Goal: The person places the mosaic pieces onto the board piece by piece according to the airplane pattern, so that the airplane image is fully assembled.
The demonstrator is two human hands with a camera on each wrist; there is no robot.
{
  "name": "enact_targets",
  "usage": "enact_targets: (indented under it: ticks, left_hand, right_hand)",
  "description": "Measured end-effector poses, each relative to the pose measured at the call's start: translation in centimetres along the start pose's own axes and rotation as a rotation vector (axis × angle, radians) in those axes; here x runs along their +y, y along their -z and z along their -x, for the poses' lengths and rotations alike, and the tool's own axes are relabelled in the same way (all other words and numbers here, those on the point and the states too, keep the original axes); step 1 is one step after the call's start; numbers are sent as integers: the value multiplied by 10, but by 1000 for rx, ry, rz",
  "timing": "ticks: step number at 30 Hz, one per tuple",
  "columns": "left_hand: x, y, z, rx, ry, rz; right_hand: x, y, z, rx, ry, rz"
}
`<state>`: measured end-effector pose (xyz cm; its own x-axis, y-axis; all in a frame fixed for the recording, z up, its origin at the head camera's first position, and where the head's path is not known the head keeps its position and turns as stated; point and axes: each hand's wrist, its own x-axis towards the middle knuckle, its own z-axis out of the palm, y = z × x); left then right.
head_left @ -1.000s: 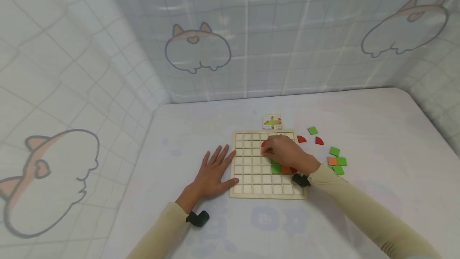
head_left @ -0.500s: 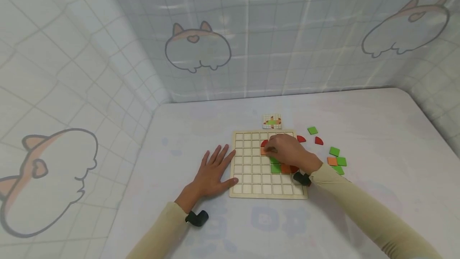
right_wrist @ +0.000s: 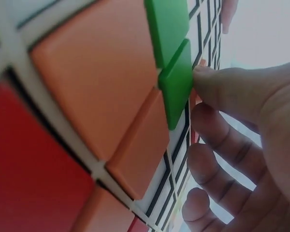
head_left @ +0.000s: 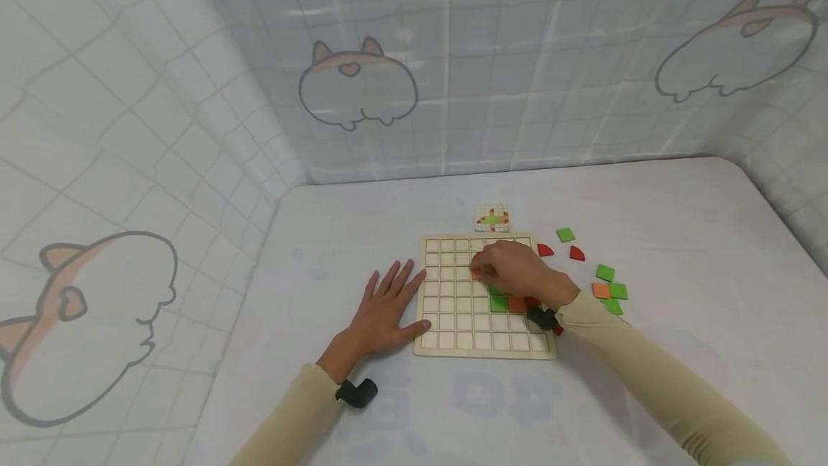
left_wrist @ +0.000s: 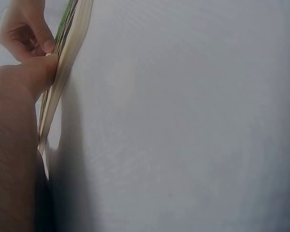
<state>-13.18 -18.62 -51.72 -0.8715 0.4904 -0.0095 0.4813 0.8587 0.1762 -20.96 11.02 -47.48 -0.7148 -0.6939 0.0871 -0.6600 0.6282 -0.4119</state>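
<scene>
A pale wooden grid board [head_left: 446, 322] lies flat on the table. My left hand [head_left: 382, 315] rests with spread, straight fingers at its left side, the thumb and forefinger tips right at the edge. Over the upper part of the board, my right hand [head_left: 517, 270] has thumb and forefinger pinched at a small orange square tile [head_left: 476, 274], just below a red quarter-round piece [head_left: 477, 257]. Green tiles [right_wrist: 178, 82], orange tiles [right_wrist: 94, 72] and a large-looking red piece [right_wrist: 34, 164] sit on the grid in the right wrist view. The right hand and wrist hide part of the board.
A small pattern card [head_left: 491, 219] lies behind the board. To the right are loose pieces: red quarter-rounds [head_left: 577, 253], green squares [head_left: 605, 272] and an orange square [head_left: 601, 290]. Printed sheets form walls at the back and sides.
The right fingers have shifted slightly over the orange tile, staying at the same spot on the board. The left hand has stayed still.
</scene>
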Motion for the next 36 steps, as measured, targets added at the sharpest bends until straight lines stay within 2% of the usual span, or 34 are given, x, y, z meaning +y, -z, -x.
enact_targets:
  ticks: [6, 11, 16, 23, 28, 33, 36]
  left_hand:
    - [0, 1, 0, -12, 2, -2]
    - [0, -1, 0, 7, -10, -1]
    - [1, -2, 0, 25, -20, 4]
    - [1, 2, 0, 39, -17, 14]
    - [-1, 3, -1, 18, -14, 5]
    - [-1, 3, 0, 6, -2, -2]
    - [-1, 3, 0, 9, -10, 7]
  right_hand:
    - [3, 1, 3, 0, -29, -16]
    - [8, 3, 11, 3, -43, -34]
    - [14, 12, 27, 18, -109, -35]
    - [27, 31, 56, 10, -180, 28]
    - [37, 43, 79, 34, -290, 121]
    - [46, 48, 104, 100, -499, 242]
    - [48, 54, 118, 112, -621, 243]
